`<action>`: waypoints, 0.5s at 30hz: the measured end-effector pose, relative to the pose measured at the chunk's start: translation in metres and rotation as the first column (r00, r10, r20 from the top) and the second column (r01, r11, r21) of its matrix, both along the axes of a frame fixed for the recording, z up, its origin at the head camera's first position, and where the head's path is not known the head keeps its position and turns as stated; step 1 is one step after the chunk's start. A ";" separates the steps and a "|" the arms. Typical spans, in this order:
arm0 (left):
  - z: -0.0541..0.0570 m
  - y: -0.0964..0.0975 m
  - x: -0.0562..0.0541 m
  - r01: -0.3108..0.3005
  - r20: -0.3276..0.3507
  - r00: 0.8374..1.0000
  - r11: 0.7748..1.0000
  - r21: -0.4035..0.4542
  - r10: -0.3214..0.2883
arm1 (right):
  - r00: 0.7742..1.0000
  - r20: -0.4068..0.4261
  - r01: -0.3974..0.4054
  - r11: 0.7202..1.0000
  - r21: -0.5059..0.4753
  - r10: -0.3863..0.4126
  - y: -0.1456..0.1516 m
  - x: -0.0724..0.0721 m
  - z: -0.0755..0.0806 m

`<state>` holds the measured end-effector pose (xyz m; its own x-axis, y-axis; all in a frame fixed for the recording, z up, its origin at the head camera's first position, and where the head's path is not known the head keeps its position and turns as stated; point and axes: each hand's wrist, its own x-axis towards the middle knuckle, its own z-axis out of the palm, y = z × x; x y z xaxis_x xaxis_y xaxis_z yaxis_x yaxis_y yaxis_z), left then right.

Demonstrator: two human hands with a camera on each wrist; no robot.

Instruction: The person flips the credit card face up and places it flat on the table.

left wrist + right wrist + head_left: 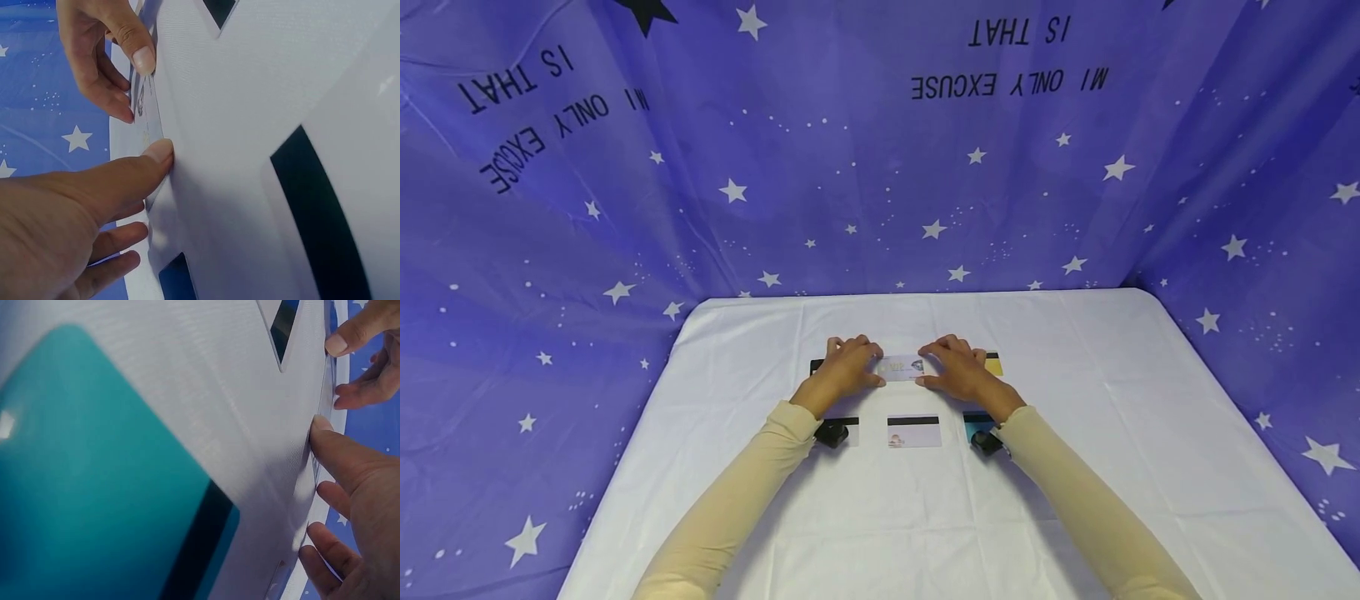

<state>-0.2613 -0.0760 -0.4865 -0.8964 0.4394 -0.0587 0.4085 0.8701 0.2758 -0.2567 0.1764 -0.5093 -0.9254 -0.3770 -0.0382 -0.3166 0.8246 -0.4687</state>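
A pale silver-grey card (901, 368) with gold marks and a dark emblem lies on the white cloth in the far row, between both hands. My left hand (847, 367) grips its left end, thumb at the near edge and index finger at the far edge. At the right end, my right hand (955, 369) holds it the same way. The left wrist view shows the card (149, 115) nearly edge-on between the two thumbs. Partly hidden behind my left hand is a black card (816, 365); a yellow card (993, 365) with a dark stripe shows past my right hand.
Nearer me lie a lilac card (913, 433) with a black stripe, a pale striped card (853, 423) at left and a teal card (112, 462) at right. Black wrist cameras (832, 433) overlap the outer two. A starry purple curtain (880, 167) surrounds the table.
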 end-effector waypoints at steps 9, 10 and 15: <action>0.000 0.011 -0.002 -0.029 0.045 0.999 0.999 0.045 0.027 | 1.000 -0.013 -0.016 1.000 -0.001 0.016 0.012 0.003 0.010; 0.000 0.013 -0.002 -0.031 0.044 0.999 0.998 0.048 0.029 | 1.000 -0.022 -0.017 1.000 -0.008 0.016 0.013 0.003 0.012; 0.002 0.026 -0.005 -0.012 0.023 1.000 0.997 0.077 0.010 | 0.999 -0.045 0.014 1.000 -0.022 -0.015 0.026 0.003 0.022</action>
